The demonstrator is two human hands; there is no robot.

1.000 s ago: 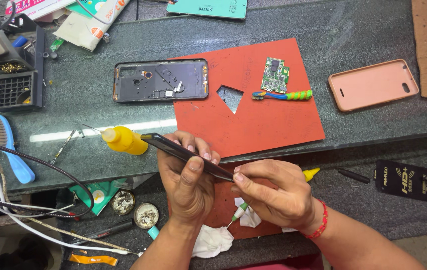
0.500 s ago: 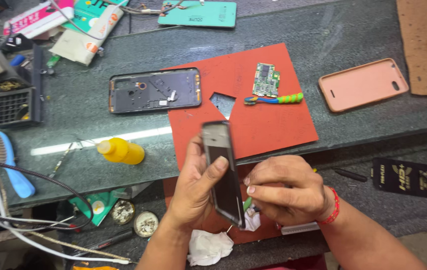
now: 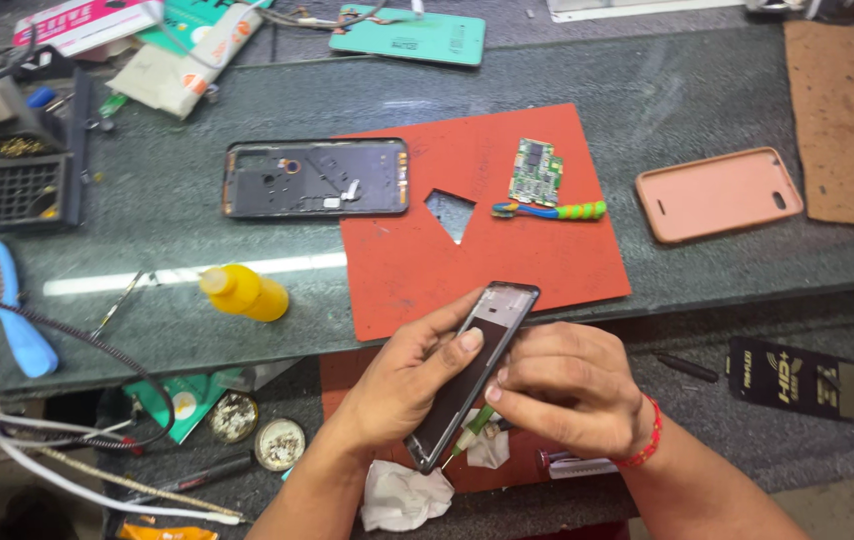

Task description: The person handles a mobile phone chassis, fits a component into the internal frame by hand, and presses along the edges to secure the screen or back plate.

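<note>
The left hand (image 3: 402, 385) grips a dark phone frame (image 3: 475, 370) along its left edge, thumb pressed on its face, while the right hand (image 3: 567, 390) closes on the frame's right side, pinching a small green-tipped tool (image 3: 469, 432) beneath it. Just beyond the hands lies a red mat (image 3: 547, 260) with a circuit board (image 3: 535, 172), and a yellow bottle (image 3: 244, 292) stands left of the left hand.

Black packet (image 3: 799, 380) right; pink box (image 3: 87, 22) top-left.
</note>
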